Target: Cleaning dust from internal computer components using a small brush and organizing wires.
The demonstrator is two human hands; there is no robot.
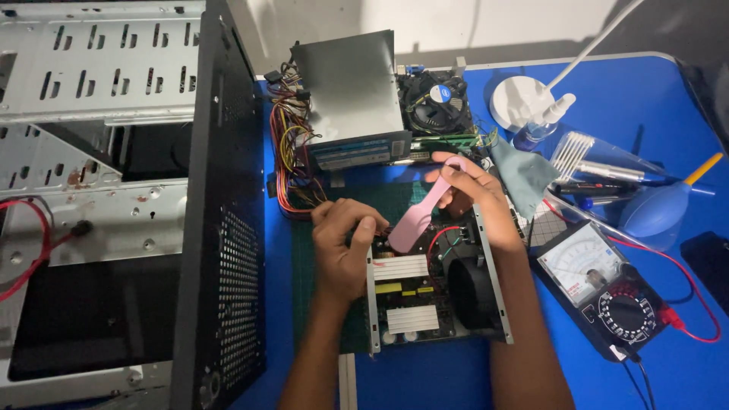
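Your right hand (467, 190) has its fingers pinched on a pink plastic pry tool (422, 216), tip down in the opened PSU (433, 292) on the blue desk (425, 376). Left hand (343, 243) is curled at the PSU's top-left edge, prob. gripping sth, can't tell what. Cover's off w/ board exposed; the board's not yet out.

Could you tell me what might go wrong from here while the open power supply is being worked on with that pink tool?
The right hand holds the pink tool down among the open power supply parts: it could snag the thin red wire. The left hand grips the supply's metal edge, which may cut. The analog multimeter lies close to the right forearm.
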